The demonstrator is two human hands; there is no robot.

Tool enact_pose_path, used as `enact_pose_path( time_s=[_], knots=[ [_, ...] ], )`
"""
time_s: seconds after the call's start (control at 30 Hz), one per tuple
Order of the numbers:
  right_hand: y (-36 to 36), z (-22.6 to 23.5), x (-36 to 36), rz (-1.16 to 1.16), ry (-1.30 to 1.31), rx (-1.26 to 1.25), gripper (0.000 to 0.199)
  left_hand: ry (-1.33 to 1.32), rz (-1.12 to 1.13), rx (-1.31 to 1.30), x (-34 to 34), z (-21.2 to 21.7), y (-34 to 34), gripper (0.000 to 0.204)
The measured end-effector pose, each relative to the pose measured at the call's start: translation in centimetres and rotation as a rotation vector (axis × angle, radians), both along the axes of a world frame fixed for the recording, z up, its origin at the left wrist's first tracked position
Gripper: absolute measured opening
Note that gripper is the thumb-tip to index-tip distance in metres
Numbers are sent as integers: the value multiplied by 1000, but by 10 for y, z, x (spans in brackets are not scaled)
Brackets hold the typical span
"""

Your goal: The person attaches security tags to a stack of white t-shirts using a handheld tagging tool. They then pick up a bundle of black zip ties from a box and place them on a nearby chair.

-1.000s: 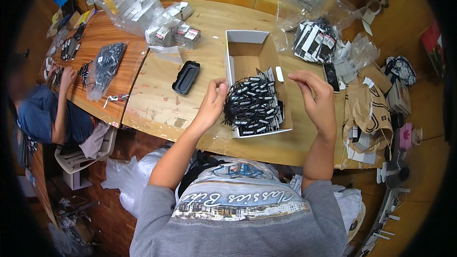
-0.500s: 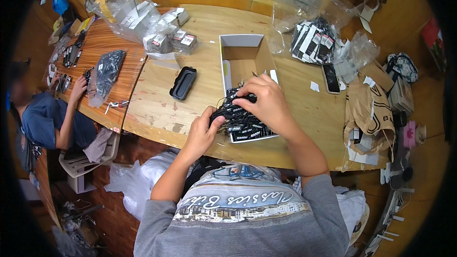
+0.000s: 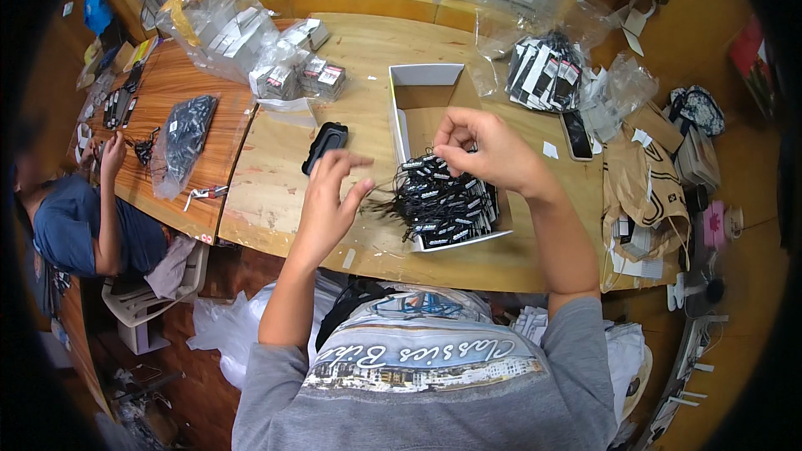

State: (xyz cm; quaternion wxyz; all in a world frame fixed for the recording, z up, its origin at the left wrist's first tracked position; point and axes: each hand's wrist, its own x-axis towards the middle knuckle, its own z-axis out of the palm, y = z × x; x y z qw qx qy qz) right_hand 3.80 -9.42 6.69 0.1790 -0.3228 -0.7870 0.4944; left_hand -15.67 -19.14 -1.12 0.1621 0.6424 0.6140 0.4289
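Note:
A long white cardboard box [image 3: 426, 75] with a brown inside stands in front of me. Its near half is heaped with black tags [image 3: 447, 205] bearing white print and thin black strings, some hanging over the left rim. Over the heap, my right hand [image 3: 493, 150] is closed in a pinch; what its fingertips hold, if anything, I cannot make out. My left hand [image 3: 328, 200] is open, fingers spread, in the air left of the box and away from the tags. Just beyond it lies an oblong black case [image 3: 326, 144], partly covered by the fingers.
Plastic bags with small boxed stacks [image 3: 296, 75] sit at the back left. Black and white cards [image 3: 545, 75], a phone [image 3: 576, 135] and a paper bag [image 3: 639, 192] line the right. At the left, a co-worker [image 3: 92, 217] handles small black items beside a filled clear bag [image 3: 188, 138].
My left hand has let go of the strings and moved left, opening. My right hand has shifted slightly right, still pinched. The tags now spread more across the box's near end.

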Motion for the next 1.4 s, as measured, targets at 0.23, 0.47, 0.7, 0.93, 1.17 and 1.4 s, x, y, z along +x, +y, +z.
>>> enact_pose_path(
  time_s=[0.23,0.47,0.7,0.93,1.17,1.4],
  knots=[
    [-16,34,-29,50,-28,500,9,-427,-394,-26,29,32,38,21],
    [-19,46,-30,-69,87,289,15,-764,-454,-93,16,29,39,14],
    [20,1,37,-356,-395,546,9,-1037,-213,-255,-4,-21,17,14],
    [1,-56,55,-335,-637,741,9,-1075,-127,-376,6,-55,9,12],
    [-5,-39,59,-333,-374,660,9,-1026,-102,-261,2,-41,7,8],
    [2,-10,53,-139,144,110,8,-1045,-46,-225,9,-36,4,10]
  ],
)
